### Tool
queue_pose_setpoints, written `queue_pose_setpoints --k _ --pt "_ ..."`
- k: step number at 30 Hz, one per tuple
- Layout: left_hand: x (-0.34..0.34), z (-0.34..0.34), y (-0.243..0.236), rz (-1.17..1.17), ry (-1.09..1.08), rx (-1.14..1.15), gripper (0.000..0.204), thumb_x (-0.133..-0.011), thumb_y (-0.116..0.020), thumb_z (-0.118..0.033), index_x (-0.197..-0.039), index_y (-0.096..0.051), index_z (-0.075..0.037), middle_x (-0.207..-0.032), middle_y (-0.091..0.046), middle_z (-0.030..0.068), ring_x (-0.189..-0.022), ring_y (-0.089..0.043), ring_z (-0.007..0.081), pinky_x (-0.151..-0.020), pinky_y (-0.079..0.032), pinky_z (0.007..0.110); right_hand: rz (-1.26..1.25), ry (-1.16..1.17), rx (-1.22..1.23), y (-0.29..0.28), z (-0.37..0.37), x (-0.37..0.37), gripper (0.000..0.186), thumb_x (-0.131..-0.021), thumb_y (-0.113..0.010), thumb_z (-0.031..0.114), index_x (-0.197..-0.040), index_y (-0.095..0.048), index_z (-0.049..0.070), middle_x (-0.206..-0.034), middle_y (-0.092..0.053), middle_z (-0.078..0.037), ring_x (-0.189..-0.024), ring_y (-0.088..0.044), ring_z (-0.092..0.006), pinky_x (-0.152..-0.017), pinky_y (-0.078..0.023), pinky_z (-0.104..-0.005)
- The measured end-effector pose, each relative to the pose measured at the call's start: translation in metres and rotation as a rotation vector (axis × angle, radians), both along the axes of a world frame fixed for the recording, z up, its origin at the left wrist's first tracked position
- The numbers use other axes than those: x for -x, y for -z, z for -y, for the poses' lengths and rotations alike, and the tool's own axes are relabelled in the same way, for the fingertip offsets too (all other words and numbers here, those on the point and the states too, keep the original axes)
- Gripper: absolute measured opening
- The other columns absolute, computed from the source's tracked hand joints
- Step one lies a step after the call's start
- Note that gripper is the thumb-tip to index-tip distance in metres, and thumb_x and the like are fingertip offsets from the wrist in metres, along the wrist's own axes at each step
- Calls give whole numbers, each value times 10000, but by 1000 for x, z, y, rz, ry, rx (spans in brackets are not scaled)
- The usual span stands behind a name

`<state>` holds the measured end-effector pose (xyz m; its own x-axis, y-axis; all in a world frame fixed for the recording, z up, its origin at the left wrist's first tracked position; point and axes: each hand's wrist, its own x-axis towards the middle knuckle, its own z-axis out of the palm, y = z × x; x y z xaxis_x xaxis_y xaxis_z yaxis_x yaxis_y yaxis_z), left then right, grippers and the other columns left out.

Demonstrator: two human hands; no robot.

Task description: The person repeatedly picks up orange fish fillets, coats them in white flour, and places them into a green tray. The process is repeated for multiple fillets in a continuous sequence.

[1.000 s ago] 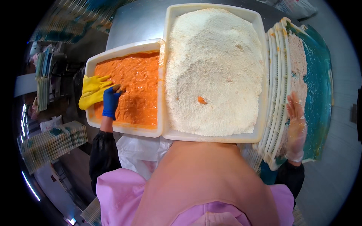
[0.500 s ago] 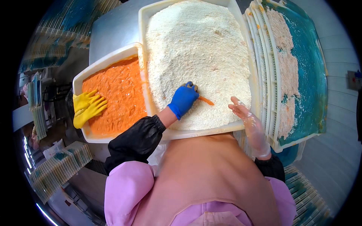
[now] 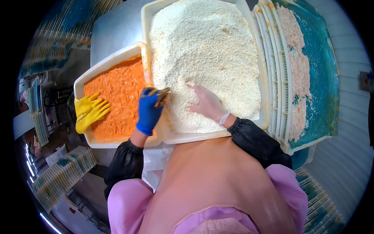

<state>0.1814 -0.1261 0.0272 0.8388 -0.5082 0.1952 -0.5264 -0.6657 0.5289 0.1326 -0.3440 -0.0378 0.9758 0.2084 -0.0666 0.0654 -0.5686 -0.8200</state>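
Left hand (image 3: 151, 108) has shifted from mid-crumbs (image 3: 202, 46) to the rim (image 3: 145, 62) beside the orange batter (image 3: 120, 84); fingers curled, contents cannot be told. Right hand (image 3: 209, 102) now spreads wide over the crumbs, replacing it there; orange bit (image 3: 221, 101) alongside.

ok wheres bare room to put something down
Bare metal tabletop shows beyond the orange tub, left of the crumb tub; mostly bare teal sheet, right of pinkish crumbs. Crowded: around the left hand and right hand.
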Motion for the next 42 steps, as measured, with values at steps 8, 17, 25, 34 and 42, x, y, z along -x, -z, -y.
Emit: queue_pose_setpoints --k 8,17,25,34,42 --pt "-19 -92 27 141 -184 -233 246 -696 -616 -9 -925 -678 -75 -899 -628 101 -831 -541 297 -769 -436 365 117 -127 147 6 37 8 454 -673 -692 192 -1097 -557 97 -1015 -527 -107 -914 -537 -304 -772 -457 -378" --pt "-40 -167 89 109 42 -665 66 -647 -598 -56 -710 -614 -43 -926 -586 161 -907 -530 362 -744 -460 415 -794 443 -760 -97 104 51 265 -857 -609 178 -1082 -531 63 -717 -477 52 -627 -443 -25 -511 -360 -185" --pt "-36 -183 75 -344 -124 -192 266 -692 -622 38 -953 -658 -3 -952 -652 154 -884 -600 278 -794 -471 343 -88 903 -42 -166 258 114 327 -868 -576 139 -1154 -526 -11 -963 -612 -67 -810 -555 -141 -729 -446 -264" --pt "-18 -196 82 -384 -216 -292 269 -741 -598 38 -1007 -635 26 -938 -669 161 -880 -648 240 -776 -488 306 -276 777 316 -125 296 171 420 -936 -444 196 -1304 -413 -3 -1299 -461 -180 -1220 -423 -308 -1005 -332 -313" --pt "-26 -203 89 -427 -327 -194 263 -795 -572 19 -1051 -618 54 -963 -670 159 -875 -646 214 -780 -487 294 -150 672 -296 -116 297 165 537 -998 -265 352 -1418 -238 19 -1463 -275 -87 -1342 -253 -189 -1098 -164 -291"
